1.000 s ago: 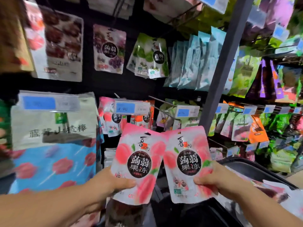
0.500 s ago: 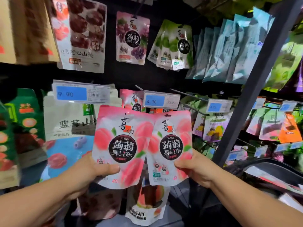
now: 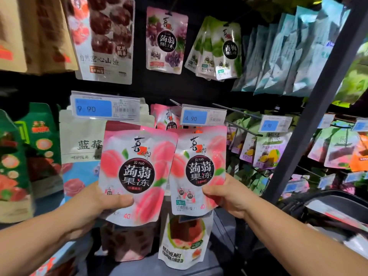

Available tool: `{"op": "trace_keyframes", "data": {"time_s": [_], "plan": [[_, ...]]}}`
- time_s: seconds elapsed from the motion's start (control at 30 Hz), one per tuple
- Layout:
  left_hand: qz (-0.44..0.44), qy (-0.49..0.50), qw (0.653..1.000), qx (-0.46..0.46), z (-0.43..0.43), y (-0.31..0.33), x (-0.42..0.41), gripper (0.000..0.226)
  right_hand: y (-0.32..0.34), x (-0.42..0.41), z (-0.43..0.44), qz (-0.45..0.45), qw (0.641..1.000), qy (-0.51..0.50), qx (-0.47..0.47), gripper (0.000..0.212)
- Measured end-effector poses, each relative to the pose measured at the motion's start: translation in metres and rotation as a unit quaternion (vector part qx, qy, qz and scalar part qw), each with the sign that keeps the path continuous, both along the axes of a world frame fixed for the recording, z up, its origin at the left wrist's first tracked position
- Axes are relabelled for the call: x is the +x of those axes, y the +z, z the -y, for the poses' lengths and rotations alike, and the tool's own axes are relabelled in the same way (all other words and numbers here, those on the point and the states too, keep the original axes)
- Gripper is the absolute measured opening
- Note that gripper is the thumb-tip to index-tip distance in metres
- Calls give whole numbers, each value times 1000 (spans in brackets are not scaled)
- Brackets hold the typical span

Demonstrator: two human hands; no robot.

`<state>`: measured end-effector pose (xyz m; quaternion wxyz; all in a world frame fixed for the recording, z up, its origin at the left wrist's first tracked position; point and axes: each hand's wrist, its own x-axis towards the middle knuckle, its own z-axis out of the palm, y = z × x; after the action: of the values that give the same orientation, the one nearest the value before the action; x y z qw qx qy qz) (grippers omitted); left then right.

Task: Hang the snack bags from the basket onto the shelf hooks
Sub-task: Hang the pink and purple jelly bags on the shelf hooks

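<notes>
The one camera sits on the person's head and looks forward at the snack shelf [image 3: 199, 92], very near it, so hanging bags fill the picture from side to side. Both arms come in from the bottom. The left hand [image 3: 93, 206] and right hand [image 3: 229, 196] hold the left peach jelly bag [image 3: 137, 172] and right peach jelly bag [image 3: 199, 170] close to the lens, and the black basket [image 3: 318, 196] peeks in at the lower right.

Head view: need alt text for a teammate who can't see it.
A person's left grip and right grip each hold a pink peach jelly bag, left bag and right bag, side by side, in front of a snack shelf's 4.90 price tag, where matching bags hang. A dark basket sits lower right.
</notes>
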<state>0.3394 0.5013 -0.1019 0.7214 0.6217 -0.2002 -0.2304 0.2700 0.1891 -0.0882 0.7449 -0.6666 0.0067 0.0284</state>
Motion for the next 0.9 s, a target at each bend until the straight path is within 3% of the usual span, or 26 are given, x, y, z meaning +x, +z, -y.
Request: {"op": "trace_keyframes", "data": {"time_s": [0.2,0.63,0.9], "plan": [[-3,-1,1000,0,6,2,-4,97,-3,0,3,-5,1000,-7,6,61],[-9,-20,1000,10,17,4,-10,99,1,8,-5,21,999,2,42,52],[2,-29,999,16,19,4,-12,84,1,13,-3,23,998,-1,57,49]]}}
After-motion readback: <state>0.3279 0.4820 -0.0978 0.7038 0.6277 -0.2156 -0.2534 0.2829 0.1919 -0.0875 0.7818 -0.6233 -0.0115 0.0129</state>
